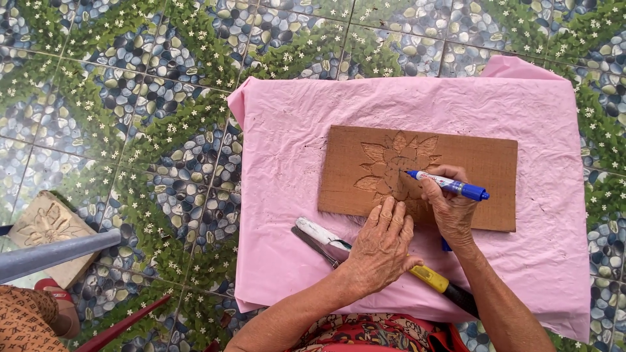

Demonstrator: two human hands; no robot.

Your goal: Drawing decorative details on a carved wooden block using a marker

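Observation:
A brown wooden board (476, 163) with a carved flower lies on a pink sheet (287, 150). My right hand (450, 212) grips a blue marker (450, 185), whose tip rests on the flower carving (394, 166). My left hand (381, 244) lies flat, palm down, with fingertips on the board's near edge. Under that hand lie a white-handled tool (319, 233) and a slim metal blade (314, 246). A tool with a yellow and black handle (440, 283) sticks out from beneath my left hand toward the right.
The pink sheet covers a low surface on a tiled floor with a pebble and leaf pattern (130, 98). At the left lie a pale carved block (42, 225), a grey pipe (59, 253) and a dark red stick (120, 328). Patterned fabric (23, 322) fills the lower-left corner.

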